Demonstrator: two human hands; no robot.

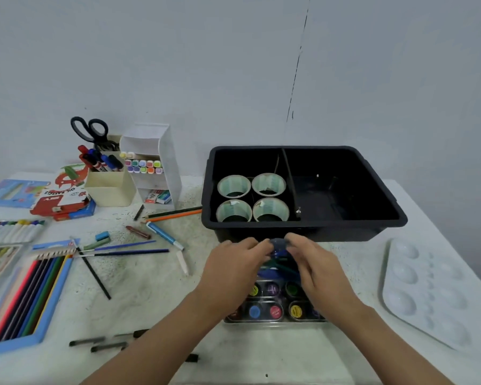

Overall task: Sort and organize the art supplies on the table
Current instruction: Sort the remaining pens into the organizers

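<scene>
Both hands meet on a small blue round item (278, 243), blurred enough that pot or cap cannot be told. The left hand (233, 262) and right hand (315, 266) each pinch it with curled fingertips, just in front of the black bin (345, 232) and close to its front wall. Under the hands, also in front of the bin, lies a clear tray of paint pots (275, 312) with a few dark stick-like things across its far end, partly hidden. Inside the bin's left compartment four tape rolls (252, 197) stand in a tidy square. The right compartment looks nearly bare, so that part of the sorting seems done and the paints are probably the step in hand. Left of the bin, much is still loose: pencils, brushes and a pen (128, 247) lie scattered on the table (156, 287), and an open box of coloured pencils (25, 295) lies farther left. Behind them, a marker rack (150, 163) already looks filled. Right of the bin a white palette (428, 295) lies unsorted. By my judgement, the job is well short of half done.
</scene>
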